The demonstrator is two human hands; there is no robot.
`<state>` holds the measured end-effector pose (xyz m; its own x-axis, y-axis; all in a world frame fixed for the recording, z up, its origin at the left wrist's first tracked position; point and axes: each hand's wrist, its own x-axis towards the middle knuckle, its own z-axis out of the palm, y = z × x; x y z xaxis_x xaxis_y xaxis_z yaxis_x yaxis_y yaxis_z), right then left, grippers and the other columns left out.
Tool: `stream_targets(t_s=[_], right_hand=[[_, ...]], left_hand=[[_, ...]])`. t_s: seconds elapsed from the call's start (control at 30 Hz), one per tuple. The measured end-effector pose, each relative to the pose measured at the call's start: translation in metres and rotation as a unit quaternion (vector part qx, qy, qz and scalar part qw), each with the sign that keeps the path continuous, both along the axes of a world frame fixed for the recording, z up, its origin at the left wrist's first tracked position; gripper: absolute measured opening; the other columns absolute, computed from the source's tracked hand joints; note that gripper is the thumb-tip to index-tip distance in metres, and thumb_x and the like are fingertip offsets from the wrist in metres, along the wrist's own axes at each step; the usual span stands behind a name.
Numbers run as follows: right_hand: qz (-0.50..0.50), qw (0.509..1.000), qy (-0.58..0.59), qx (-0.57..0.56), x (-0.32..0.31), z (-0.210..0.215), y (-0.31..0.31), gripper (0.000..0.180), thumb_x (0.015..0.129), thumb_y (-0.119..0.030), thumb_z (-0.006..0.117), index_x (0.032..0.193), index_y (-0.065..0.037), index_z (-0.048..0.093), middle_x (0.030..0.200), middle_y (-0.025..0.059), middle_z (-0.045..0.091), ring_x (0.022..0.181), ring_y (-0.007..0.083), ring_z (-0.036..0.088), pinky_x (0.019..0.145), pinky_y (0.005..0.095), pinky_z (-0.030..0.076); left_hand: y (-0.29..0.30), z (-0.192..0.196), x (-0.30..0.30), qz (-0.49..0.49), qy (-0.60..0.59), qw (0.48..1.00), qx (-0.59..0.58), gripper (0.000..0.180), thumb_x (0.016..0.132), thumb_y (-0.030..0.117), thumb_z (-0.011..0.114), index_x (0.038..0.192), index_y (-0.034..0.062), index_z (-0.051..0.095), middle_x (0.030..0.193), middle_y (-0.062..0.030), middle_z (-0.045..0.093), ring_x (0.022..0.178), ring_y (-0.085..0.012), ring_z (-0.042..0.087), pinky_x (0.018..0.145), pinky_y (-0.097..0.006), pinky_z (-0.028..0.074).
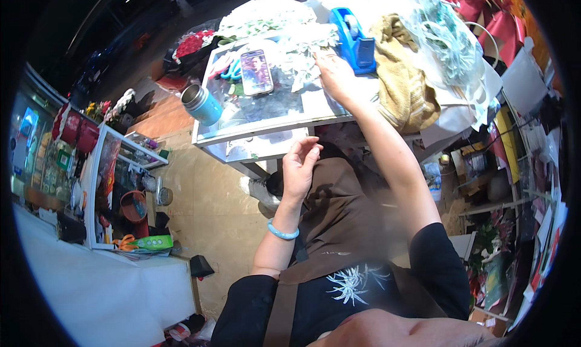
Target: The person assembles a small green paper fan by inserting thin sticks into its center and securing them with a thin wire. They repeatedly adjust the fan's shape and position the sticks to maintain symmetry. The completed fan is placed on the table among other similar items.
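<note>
My right hand [334, 76] reaches over the table to a heap of pale green and white ruffled pieces [296, 53]. Its fingers are drawn together at the heap's edge, and strong light washes out what they hold. Close by on its right stands a blue tape dispenser [357, 44], with a tan cloth [399, 74] beyond that. In front of my apron, below the table edge, my left hand [298, 168] hangs with loosely bent fingers and nothing in it. A phone [257, 72] with a lit screen lies by blue-handled scissors [231, 70].
An open light-blue flask [203, 106] stands at the left corner of the white-framed glass table [266, 129]. Clear plastic wrapping [445, 41] bulges at the right. Red flowers [193, 44] sit behind. On the lower left, orange-handled scissors [126, 243] lie by a white counter [115, 292].
</note>
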<state>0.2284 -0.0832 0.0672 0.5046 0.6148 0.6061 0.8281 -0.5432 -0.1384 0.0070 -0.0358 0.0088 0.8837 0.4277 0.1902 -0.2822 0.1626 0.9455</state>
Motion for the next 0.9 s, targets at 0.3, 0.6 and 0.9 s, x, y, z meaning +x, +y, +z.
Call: stream_targets(t_s=[0.3, 0.6, 0.9], right_hand=[[0.027, 0.991, -0.019, 0.127, -0.029, -0.003, -0.023, 0.007, 0.076, -0.006, 0.057, 0.084, -0.004, 0.057, 0.078, 0.0133, 0.057, 0.074, 0.0299, 0.058, 0.066, 0.0378, 0.046], [-0.023, 0.986, 0.014, 0.166, -0.075, -0.028, -0.039, 0.005, 0.078, -0.009, 0.059, 0.082, -0.005, 0.057, 0.072, 0.0119, 0.058, 0.068, 0.0299, 0.058, 0.059, 0.0384, 0.045], [-0.008, 0.955, 0.117, 0.271, -0.096, -0.034, -0.051, 0.006, 0.080, -0.008, 0.060, 0.083, -0.003, 0.058, 0.070, 0.0123, 0.059, 0.059, 0.0257, 0.059, 0.054, 0.0332, 0.046]], left_hand=[[-0.005, 0.002, 0.010, -0.016, 0.001, 1.000, -0.019, 0.022, 0.088, 0.013, 0.058, 0.104, -0.0012, 0.058, 0.091, -0.0050, 0.061, 0.081, -0.0084, 0.055, 0.072, -0.021, 0.044], [-0.008, 0.007, 0.046, -0.061, 0.008, 0.980, -0.192, 0.037, 0.091, 0.028, 0.054, 0.114, -0.0009, 0.053, 0.094, -0.0052, 0.062, 0.080, -0.0092, 0.058, 0.072, -0.023, 0.049], [-0.004, 0.008, 0.058, -0.073, -0.016, 0.951, -0.302, 0.032, 0.088, 0.030, 0.058, 0.102, 0.0014, 0.057, 0.095, -0.0082, 0.064, 0.087, -0.0168, 0.062, 0.073, -0.026, 0.049]])
